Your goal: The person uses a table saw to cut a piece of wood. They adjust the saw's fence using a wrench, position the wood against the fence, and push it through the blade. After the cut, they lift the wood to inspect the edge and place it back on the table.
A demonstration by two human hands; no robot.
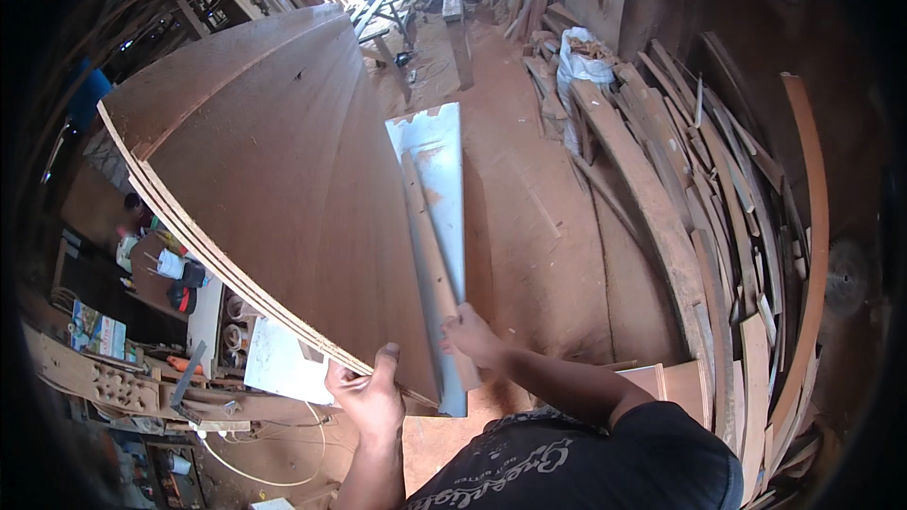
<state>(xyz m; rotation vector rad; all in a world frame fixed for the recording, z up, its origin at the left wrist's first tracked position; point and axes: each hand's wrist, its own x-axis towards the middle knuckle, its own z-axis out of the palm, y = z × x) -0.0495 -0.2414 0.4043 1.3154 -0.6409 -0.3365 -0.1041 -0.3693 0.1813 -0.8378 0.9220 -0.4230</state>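
Large brown plywood sheets (283, 161), stacked several deep, stand tilted up on the left, their pale layered edges facing me. My left hand (371, 395) is closed around the near lower corner of the stack, thumb on top. To the right of the sheets, a long wooden strip (433, 260) lies lengthwise along a white-topped board (452, 165) dusted with sawdust. My right hand (470, 335) grips that strip near its closer end, fingers bent over it. The underside of the sheets, and what holds them up, are hidden.
Piles of loose timber offcuts (727, 179) line the right side, by a white sack (584, 61) of wood scraps. A cluttered bench (104, 382) with tools stands at left. A yellowish cable (269, 484) loops across the dusty floor. A person (140, 212) appears partly at far left.
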